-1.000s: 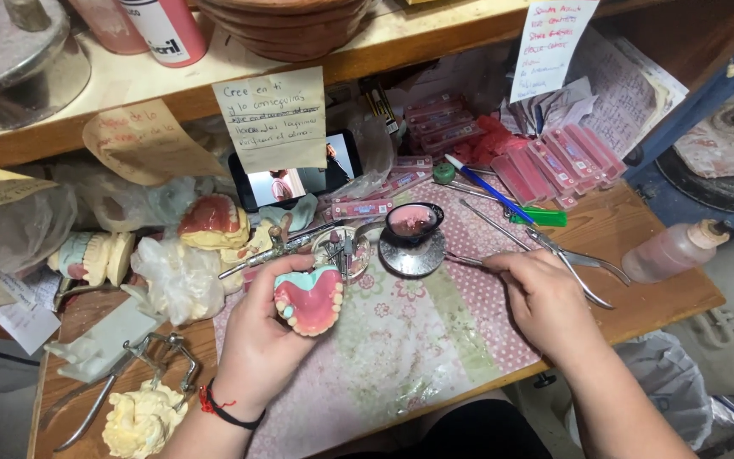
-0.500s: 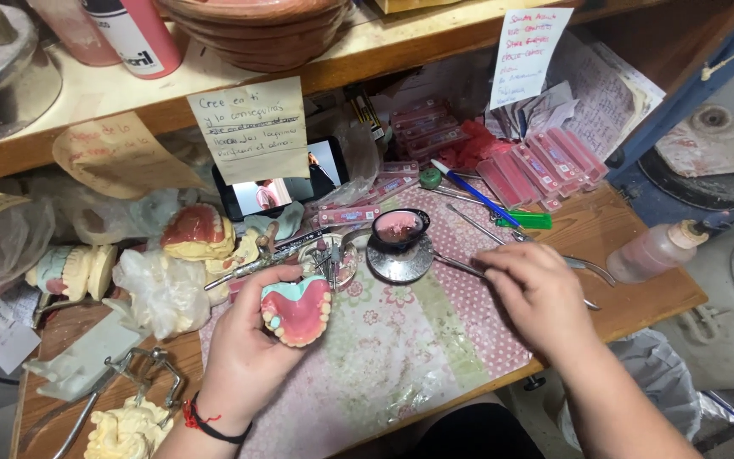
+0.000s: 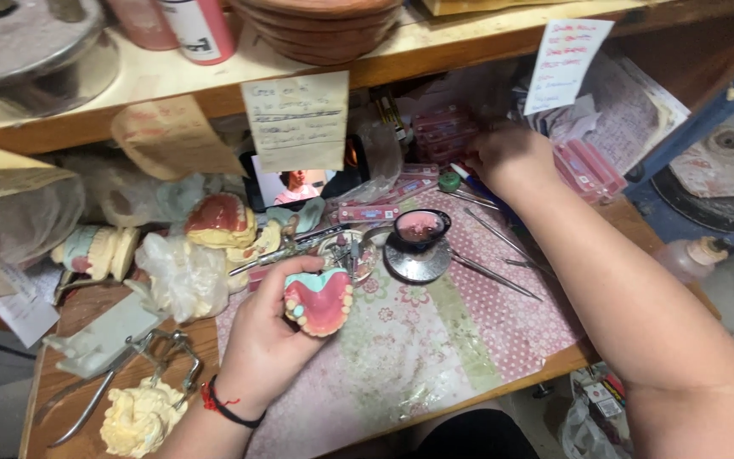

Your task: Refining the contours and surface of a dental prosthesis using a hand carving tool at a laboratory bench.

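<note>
Fingers of the left hand are clasping a pink-and-teal denture model at the desk's centre. The right hand, earlier by the metal tools, is now reaching at one o'clock among pink tooth cards; its grip is hidden. A small round dish is sitting between them.

one pink denture in hand, two hands, one small round dish, three handwritten paper notes, one phone
</note>
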